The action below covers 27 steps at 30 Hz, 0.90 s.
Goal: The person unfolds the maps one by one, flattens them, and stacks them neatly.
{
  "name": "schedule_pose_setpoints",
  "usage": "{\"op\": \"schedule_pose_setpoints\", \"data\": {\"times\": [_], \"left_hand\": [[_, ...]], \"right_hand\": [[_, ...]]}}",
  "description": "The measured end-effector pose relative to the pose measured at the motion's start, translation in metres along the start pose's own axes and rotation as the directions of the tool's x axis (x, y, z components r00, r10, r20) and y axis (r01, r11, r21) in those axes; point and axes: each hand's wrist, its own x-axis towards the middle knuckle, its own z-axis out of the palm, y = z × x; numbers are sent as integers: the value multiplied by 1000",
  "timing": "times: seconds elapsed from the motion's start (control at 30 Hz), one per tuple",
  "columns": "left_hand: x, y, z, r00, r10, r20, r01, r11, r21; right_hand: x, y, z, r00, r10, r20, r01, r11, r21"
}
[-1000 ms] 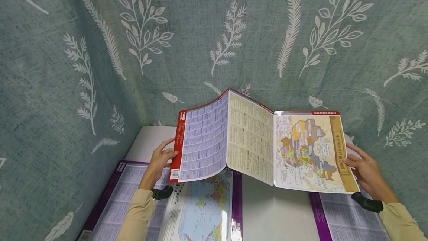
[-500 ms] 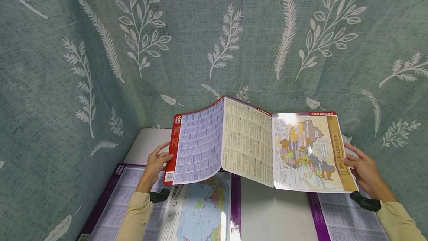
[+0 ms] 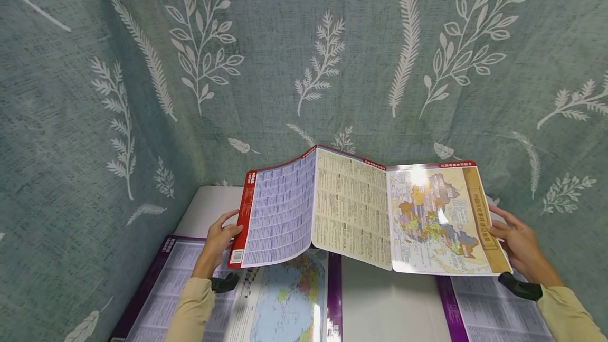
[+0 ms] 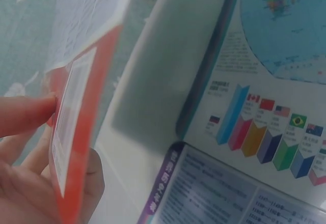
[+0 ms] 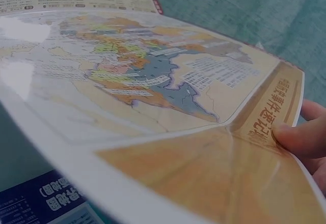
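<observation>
Between the two hands a folding map with three panels is held up, spread in a zigzag. Its left panel has blue rows of text and a red edge, its middle panel yellow text, its right panel a coloured map and a gold strip. My left hand pinches the red edge, thumb in front and fingers behind, beside a barcode label in the left wrist view. My right hand pinches the gold edge; its thumb presses on the strip in the right wrist view. The other right fingers are mostly hidden.
Below, on a pale table, lies a purple-edged world map sheet at left. Another purple-edged sheet lies at right, partly under the held map. A green leaf-patterned cloth hangs behind and at the left.
The held map has come down slightly in the head view, its left part and my left hand also shifting a little leftward. Both hands keep their grip. Glare has shifted on the right panel.
</observation>
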Motion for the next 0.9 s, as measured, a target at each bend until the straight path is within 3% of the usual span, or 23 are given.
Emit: {"op": "schedule_pose_setpoints", "data": {"times": [0.2,0.4,0.63,0.9], "left_hand": [[4,-3,-2,1000,-21,-13,21,1000,2],[6,-3,-3,998,-51,-21,51,999,7],[9,-1,-3,999,-27,-32,26,1000,-12],[12,-6,-8,999,-8,-50,5,999,-53]], "right_hand": [[4,-1,-1,998,38,-40,-40,997,-68],[10,0,-3,998,42,-43,-44,997,-57],[13,2,-8,998,56,-27,-56,998,-10],[14,7,-15,993,102,-67,-107,992,-66]]}}
